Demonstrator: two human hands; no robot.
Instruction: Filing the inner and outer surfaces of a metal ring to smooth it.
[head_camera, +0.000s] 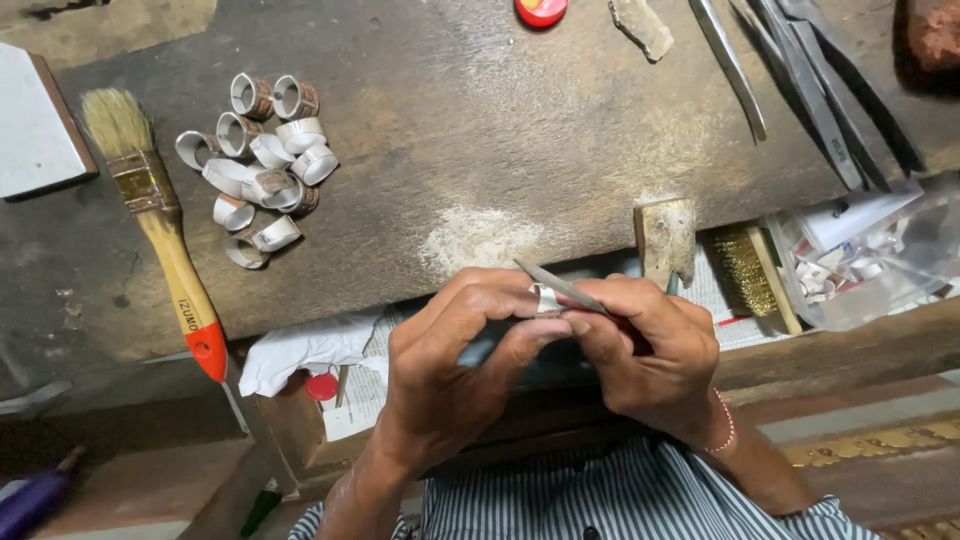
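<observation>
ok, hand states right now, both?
Left hand: closed, pinching a metal ring.
Right hand: closed, holding a thin file against the ring.

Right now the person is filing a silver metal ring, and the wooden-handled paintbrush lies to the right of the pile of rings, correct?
Not quite. The wooden-handled paintbrush lies to the left of the pile of rings, as the head view shows. The silver metal ring is indeed being filed.

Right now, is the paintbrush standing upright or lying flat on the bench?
Lying flat: the paintbrush rests lengthwise on the workbench, bristles away from the person.
</observation>
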